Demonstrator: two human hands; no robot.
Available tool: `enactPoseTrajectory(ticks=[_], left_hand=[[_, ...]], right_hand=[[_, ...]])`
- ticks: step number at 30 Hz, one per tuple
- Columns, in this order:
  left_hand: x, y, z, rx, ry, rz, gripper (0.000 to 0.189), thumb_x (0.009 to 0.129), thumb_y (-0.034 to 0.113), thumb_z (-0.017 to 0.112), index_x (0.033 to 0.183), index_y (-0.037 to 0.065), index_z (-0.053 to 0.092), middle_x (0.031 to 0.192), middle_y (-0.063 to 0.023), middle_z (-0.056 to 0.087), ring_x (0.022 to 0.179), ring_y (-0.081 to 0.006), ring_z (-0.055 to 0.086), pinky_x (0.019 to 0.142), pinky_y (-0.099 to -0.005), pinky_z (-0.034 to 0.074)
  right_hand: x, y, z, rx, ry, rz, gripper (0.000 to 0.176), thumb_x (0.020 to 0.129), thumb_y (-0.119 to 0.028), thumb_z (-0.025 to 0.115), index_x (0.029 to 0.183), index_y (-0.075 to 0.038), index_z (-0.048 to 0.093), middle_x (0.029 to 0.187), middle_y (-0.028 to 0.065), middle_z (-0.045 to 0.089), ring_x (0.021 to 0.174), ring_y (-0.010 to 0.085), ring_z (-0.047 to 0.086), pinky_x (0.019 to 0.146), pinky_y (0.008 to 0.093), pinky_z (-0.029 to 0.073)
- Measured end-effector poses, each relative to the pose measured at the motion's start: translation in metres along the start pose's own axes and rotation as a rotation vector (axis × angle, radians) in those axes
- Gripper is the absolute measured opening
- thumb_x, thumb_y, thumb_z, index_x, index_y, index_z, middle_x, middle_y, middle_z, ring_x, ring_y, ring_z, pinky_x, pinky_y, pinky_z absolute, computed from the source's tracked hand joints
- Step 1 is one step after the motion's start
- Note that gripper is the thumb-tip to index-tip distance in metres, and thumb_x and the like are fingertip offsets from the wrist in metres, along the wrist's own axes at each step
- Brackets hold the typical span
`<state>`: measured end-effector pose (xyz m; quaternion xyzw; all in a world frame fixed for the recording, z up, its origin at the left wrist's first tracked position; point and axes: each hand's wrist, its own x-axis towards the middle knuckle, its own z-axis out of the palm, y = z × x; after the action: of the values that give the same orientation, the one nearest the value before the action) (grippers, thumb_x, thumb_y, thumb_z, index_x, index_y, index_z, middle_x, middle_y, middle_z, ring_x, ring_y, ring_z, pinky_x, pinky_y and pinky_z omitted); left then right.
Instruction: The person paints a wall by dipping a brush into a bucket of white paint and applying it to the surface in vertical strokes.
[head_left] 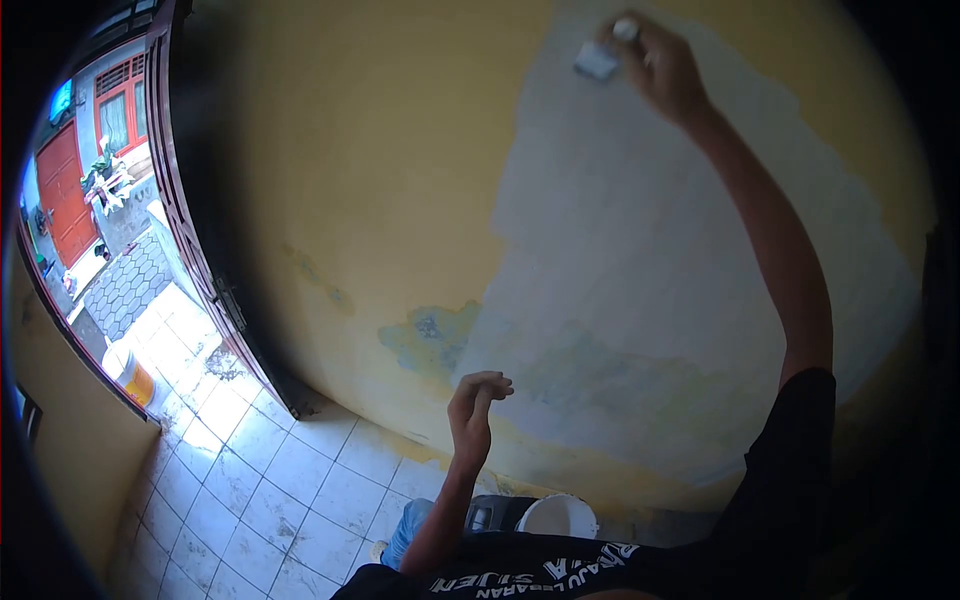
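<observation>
High on the yellow wall [380, 170], my right hand [665, 70] is wrapped round the handle of a paint brush [597, 62]. The pale bristle end of the brush lies at the upper left edge of a large whitish patch [640, 230] on the wall. My right arm is stretched up. Lower down, my left hand [476, 405] is raised in front of the wall, its fingers bent over and close together; what they hold, if anything, is hidden. Greenish and bluish stains [430, 335] mark the wall near it.
A white bucket [560, 516] stands on the floor just below, beside my body. White tiles [250, 500] cover the floor. At the left is an open doorway with a dark metal door [200, 220]; outside stand a white and yellow bucket [128, 372] and a red door [67, 195].
</observation>
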<state>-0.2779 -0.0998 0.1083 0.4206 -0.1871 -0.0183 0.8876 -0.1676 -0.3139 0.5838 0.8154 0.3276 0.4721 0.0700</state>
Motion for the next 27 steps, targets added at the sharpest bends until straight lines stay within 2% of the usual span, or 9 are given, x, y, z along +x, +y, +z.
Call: enactPoseTrajectory(ticks=[4, 5, 8, 9, 12, 17, 20, 22, 27], left_hand=[[-0.008, 0.001, 0.004, 0.008, -0.027, 0.013, 0.02, 0.107, 0.005, 0.051, 0.118, -0.003, 0.065, 0.105, -0.0142, 0.073, 0.096, -0.0228, 0.072, 0.09, -0.0357, 0.056], [-0.011, -0.003, 0.002, 0.01, -0.032, 0.017, 0.02, 0.108, 0.004, 0.05, 0.119, -0.003, 0.066, 0.105, -0.014, 0.074, 0.096, -0.0225, 0.072, 0.09, -0.0354, 0.055], [-0.02, -0.005, -0.004, 0.006, -0.015, 0.001, 0.021, 0.107, 0.004, 0.049, 0.119, -0.003, 0.065, 0.106, -0.0142, 0.074, 0.096, -0.0218, 0.072, 0.09, -0.0351, 0.055], [-0.021, -0.004, -0.007, 0.008, -0.005, -0.009, 0.02, 0.107, 0.004, 0.05, 0.118, -0.003, 0.065, 0.106, -0.0144, 0.074, 0.096, -0.022, 0.072, 0.089, -0.0352, 0.055], [-0.025, 0.003, -0.018, 0.027, 0.015, -0.008, 0.02, 0.106, 0.004, 0.051, 0.118, -0.003, 0.064, 0.105, -0.0149, 0.074, 0.095, -0.0224, 0.072, 0.089, -0.0354, 0.055], [-0.039, 0.024, -0.054, 0.089, 0.081, -0.022, 0.022, 0.106, 0.002, 0.049, 0.119, -0.003, 0.065, 0.105, -0.0151, 0.074, 0.097, -0.0221, 0.071, 0.09, -0.0348, 0.054], [-0.053, 0.038, -0.079, 0.123, 0.144, -0.072, 0.021, 0.106, 0.002, 0.049, 0.119, -0.003, 0.065, 0.105, -0.0153, 0.074, 0.097, -0.0217, 0.07, 0.09, -0.0349, 0.054], [-0.065, 0.04, -0.099, 0.173, 0.156, -0.082, 0.019, 0.105, 0.004, 0.052, 0.118, -0.004, 0.065, 0.104, -0.0151, 0.073, 0.095, -0.023, 0.072, 0.089, -0.0359, 0.056], [-0.084, 0.048, -0.136, 0.206, 0.187, -0.171, 0.019, 0.105, 0.003, 0.052, 0.117, -0.004, 0.065, 0.103, -0.0149, 0.073, 0.095, -0.023, 0.072, 0.088, -0.0361, 0.056]], right_hand=[[0.043, 0.001, -0.037, -0.261, 0.226, -0.209, 0.019, 0.107, -0.014, 0.06, 0.093, 0.0, 0.061, 0.08, 0.0119, 0.063, 0.07, 0.0244, 0.063, 0.066, 0.0368, 0.053], [0.043, -0.011, -0.039, -0.244, 0.234, -0.301, 0.013, 0.104, -0.005, 0.06, 0.092, -0.001, 0.06, 0.08, 0.0089, 0.06, 0.066, 0.0208, 0.06, 0.061, 0.0336, 0.05], [0.019, -0.001, -0.015, -0.29, 0.199, -0.297, 0.009, 0.101, -0.008, 0.067, 0.11, -0.008, 0.068, 0.099, 0.0095, 0.073, 0.081, 0.021, 0.072, 0.074, 0.0314, 0.057], [0.003, -0.008, -0.001, -0.255, 0.113, -0.221, 0.017, 0.089, -0.004, 0.069, 0.105, -0.01, 0.068, 0.101, 0.0115, 0.072, 0.094, 0.0342, 0.073, 0.079, 0.0436, 0.06], [-0.054, -0.027, 0.04, -0.286, -0.117, -0.415, 0.02, 0.082, -0.002, 0.07, 0.098, -0.012, 0.066, 0.1, 0.0069, 0.07, 0.096, 0.0287, 0.072, 0.076, 0.0395, 0.061], [-0.08, -0.07, 0.061, -0.045, -0.049, -0.373, 0.022, 0.08, 0.002, 0.069, 0.097, -0.011, 0.065, 0.104, 0.0043, 0.068, 0.089, 0.0227, 0.07, 0.067, 0.0354, 0.06], [-0.105, -0.101, 0.084, -0.146, -0.074, -0.349, 0.025, 0.079, 0.002, 0.071, 0.099, -0.012, 0.066, 0.101, 0.0034, 0.068, 0.087, 0.0222, 0.07, 0.067, 0.0366, 0.06], [-0.144, -0.113, 0.126, -0.138, -0.15, -0.416, 0.017, 0.082, -0.009, 0.071, 0.098, -0.01, 0.066, 0.099, 0.0053, 0.07, 0.083, 0.0223, 0.07, 0.066, 0.0349, 0.058], [-0.225, -0.176, 0.194, 0.068, -0.382, -0.303, 0.02, 0.08, 0.001, 0.068, 0.094, -0.008, 0.059, 0.087, 0.0065, 0.065, 0.077, 0.025, 0.069, 0.064, 0.0371, 0.056]])
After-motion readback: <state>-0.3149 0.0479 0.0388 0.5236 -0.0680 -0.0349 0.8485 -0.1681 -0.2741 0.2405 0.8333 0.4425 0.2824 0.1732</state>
